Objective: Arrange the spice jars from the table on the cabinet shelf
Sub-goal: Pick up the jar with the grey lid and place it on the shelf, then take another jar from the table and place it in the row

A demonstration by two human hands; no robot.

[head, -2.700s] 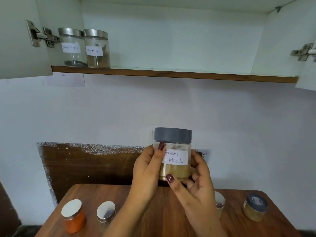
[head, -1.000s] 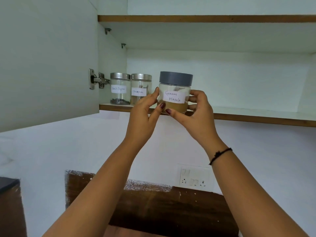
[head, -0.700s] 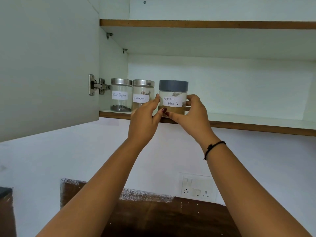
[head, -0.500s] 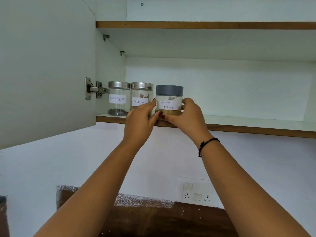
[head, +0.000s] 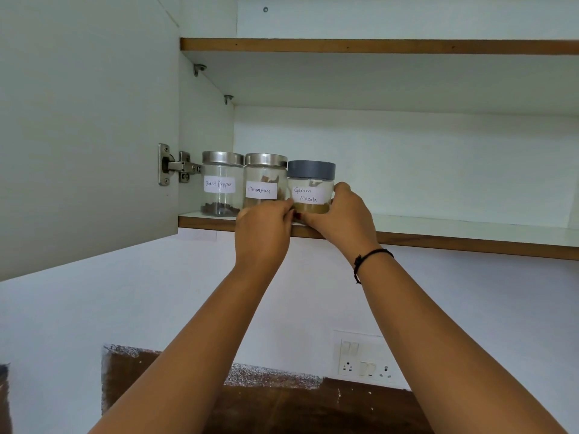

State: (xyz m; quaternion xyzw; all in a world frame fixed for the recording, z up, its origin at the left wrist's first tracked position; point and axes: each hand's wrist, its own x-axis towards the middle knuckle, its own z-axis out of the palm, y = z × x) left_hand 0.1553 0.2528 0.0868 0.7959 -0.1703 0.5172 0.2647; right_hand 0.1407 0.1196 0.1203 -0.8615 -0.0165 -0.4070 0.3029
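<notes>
A clear Garam Masala jar [head: 311, 186] with a grey lid stands on the cabinet shelf [head: 438, 234], touching the Cinnamon jar [head: 265, 180] on its left. Further left is the Black Pepper jar [head: 221, 183]; both have steel lids. My left hand [head: 263, 230] grips the grey-lidded jar's lower left side. My right hand [head: 343, 220] wraps its lower right side, a black thread on that wrist. The jar's base is hidden behind my fingers.
The open cabinet door [head: 84, 130] hangs at the left on a steel hinge [head: 175, 166]. An upper shelf [head: 376, 46] runs above. The shelf right of the jars is bare. A switch and socket plate [head: 365, 358] sits on the wall below.
Both hands carried the Garam Masala jar up from above the table to the shelf, then slid it left until it stands against the Cinnamon jar.
</notes>
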